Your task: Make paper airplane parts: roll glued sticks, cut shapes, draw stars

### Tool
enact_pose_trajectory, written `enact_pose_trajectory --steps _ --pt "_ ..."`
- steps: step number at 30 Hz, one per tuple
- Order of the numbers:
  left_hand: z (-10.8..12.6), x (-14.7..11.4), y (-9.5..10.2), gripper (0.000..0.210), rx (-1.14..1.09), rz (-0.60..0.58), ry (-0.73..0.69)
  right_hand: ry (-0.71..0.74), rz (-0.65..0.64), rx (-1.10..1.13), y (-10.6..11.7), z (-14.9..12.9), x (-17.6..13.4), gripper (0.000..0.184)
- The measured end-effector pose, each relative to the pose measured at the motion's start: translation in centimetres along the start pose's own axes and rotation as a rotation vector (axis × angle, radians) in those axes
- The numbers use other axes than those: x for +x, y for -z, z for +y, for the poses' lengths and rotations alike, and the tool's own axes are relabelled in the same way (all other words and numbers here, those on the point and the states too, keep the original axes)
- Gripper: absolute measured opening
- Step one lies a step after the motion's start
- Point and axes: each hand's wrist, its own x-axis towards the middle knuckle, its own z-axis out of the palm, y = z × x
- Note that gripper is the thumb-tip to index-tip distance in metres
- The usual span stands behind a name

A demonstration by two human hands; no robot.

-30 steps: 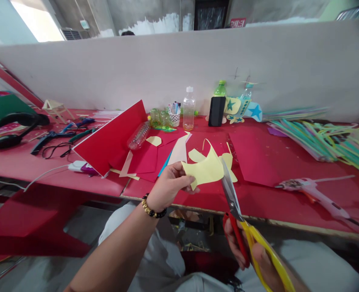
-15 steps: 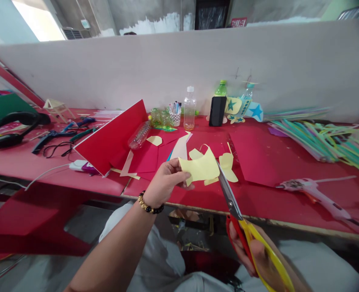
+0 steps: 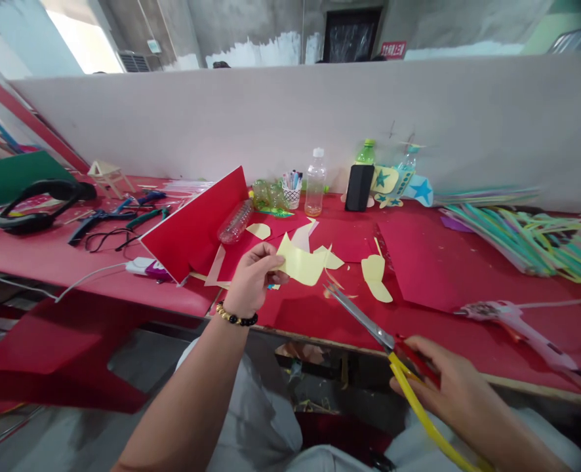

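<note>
1. Two bare hands work over a red table point(image 3: 295, 318); clock positions run from the middle of the view.
2. Your left hand point(image 3: 255, 274), at 7 o'clock, pinches the left edge of a pale yellow paper point(image 3: 301, 263) between thumb and fingers. The thin, smooth sheet hangs just below the middle, with curved sides and pointed corners.
3. Your right hand point(image 3: 450, 380), between 4 and 5 o'clock, has its fingers curled around the scissors point(image 3: 362, 318), with red and yellow handles and long metal blades. Their tips lie near the paper's lower right edge.
4. At 12 o'clock, a white cup point(image 3: 292, 198) with dark crisscross lines holds pens point(image 3: 292, 179).
5. At 1 o'clock, a clear plastic bottle point(image 3: 315, 183), upright and white-capped, has a little amber liquid at its bottom.
6. Between 9 and 10, a clear ribbed bottle point(image 3: 235, 221) lies tilted.
7. At 3 o'clock spread glossy, thin green and yellow strips point(image 3: 507, 239).
</note>
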Motion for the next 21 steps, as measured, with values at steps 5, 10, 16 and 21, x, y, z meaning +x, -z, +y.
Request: enact_pose_trajectory --steps 5,10,16,21 --pt "0.1 0.7 0.7 0.032 -0.047 0.128 -0.014 0.142 0.247 -0.508 1.7 0.9 2.7 0.045" --pt "-1.0 0.2 -0.2 0.033 -0.123 0.066 0.061 0.231 0.070 -0.610 1.5 -1.0 6.4 0.038" --pt "-2.4 -1.1 -2.2 0.029 -0.202 -0.068 0.190 0.288 0.172 -0.281 1.6 -3.5 8.1 0.050" --pt "-3.5 -2.4 -4.4 0.027 -0.226 -0.142 0.302 0.384 0.121 0.216 0.0 -5.4 7.0 0.046"
